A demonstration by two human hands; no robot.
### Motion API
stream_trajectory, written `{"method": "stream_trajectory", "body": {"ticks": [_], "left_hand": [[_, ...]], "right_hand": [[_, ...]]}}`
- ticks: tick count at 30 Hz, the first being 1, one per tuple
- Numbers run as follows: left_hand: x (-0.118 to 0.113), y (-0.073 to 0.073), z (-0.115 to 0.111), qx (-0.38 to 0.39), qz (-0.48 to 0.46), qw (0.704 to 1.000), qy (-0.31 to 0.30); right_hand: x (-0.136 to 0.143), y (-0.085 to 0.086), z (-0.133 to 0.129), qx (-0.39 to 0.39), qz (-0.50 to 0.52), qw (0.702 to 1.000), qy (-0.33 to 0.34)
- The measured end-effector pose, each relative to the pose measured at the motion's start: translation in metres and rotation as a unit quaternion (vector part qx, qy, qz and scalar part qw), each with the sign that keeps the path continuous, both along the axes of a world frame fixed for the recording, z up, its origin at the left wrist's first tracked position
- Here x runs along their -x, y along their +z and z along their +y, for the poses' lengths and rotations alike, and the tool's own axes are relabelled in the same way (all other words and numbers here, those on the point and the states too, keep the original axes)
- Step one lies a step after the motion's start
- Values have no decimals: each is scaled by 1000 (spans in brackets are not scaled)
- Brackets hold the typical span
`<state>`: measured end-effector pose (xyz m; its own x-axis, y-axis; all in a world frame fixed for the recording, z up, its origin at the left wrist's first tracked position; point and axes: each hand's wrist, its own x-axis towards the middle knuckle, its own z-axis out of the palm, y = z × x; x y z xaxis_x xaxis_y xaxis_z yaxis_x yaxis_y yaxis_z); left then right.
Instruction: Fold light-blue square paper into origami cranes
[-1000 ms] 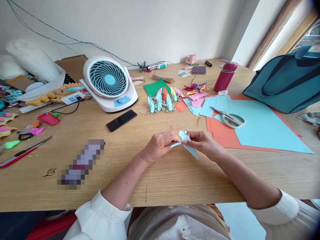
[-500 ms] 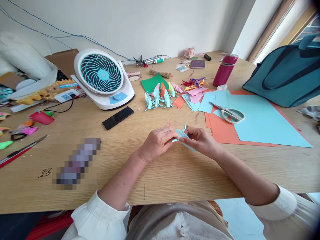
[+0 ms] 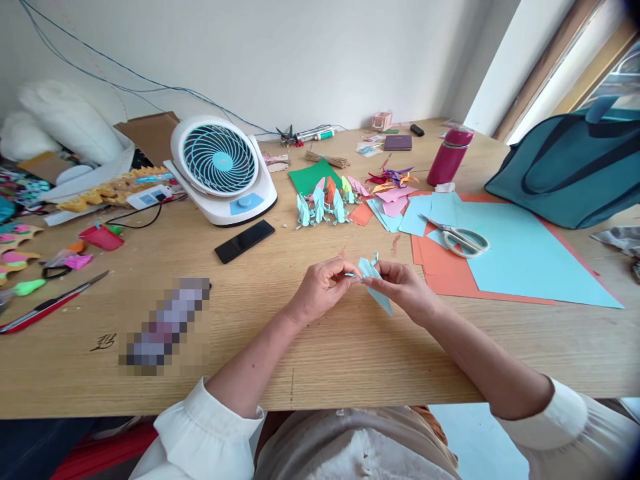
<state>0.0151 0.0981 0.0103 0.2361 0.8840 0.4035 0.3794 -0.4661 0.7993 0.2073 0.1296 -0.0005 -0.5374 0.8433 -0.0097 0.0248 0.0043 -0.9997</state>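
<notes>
Between my hands, above the front middle of the table, is a light blue folded paper figure (image 3: 379, 298) with narrow bent strips at its ends. My left hand (image 3: 327, 287) pinches a thin strip on its left side. With thumb and fingers closed, my right hand (image 3: 405, 287) grips the body near its upper right. Some of the folds are hidden behind my fingers. Beyond my hands stand several finished folded paper figures (image 3: 320, 205) in light blue, pink, orange and yellow-green, close to a green paper sheet (image 3: 310, 179).
Scissors (image 3: 465, 241) lie on large light blue paper (image 3: 530, 253) and orange sheets (image 3: 450, 277) at right. A magenta bottle (image 3: 450, 159) and teal bag (image 3: 560, 173) stand behind. Leftward are a white fan (image 3: 220, 167), a black phone (image 3: 245, 241) and a red utility knife (image 3: 50, 307).
The folded paper has turned, so its pointed end hangs lower and more of its body shows. My left fingers have shifted onto the thin strip. The whole view has tilted slightly.
</notes>
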Motion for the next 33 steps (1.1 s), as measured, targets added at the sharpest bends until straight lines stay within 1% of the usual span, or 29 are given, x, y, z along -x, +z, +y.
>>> {"method": "stream_trajectory", "body": {"ticks": [2,6,9,14,22,28,31,33], "left_hand": [[-1,-1,0,6,-12,1000,11],[-5,-7,0,31,-66,997,29],[-9,-10,0,76,-103,991,31],[-14,-9,-2,145,-154,977,35],[-19,-6,-5,162,-199,966,40],[-21,-2,-7,215,-262,940,50],[-22,-3,-6,224,-284,931,54],[-21,-5,-5,210,-283,934,57]], "right_hand": [[1,-1,-1,1,6,1000,-4],[3,0,-1,-8,5,1000,-15],[2,0,-1,-22,-9,1000,-17],[0,-3,0,-52,-33,998,-21],[-1,-6,0,-124,-61,990,-25],[0,-7,-2,-158,-46,986,-39],[2,-6,-2,-155,-32,987,-40],[3,-5,-3,-131,-26,990,-39]]}}
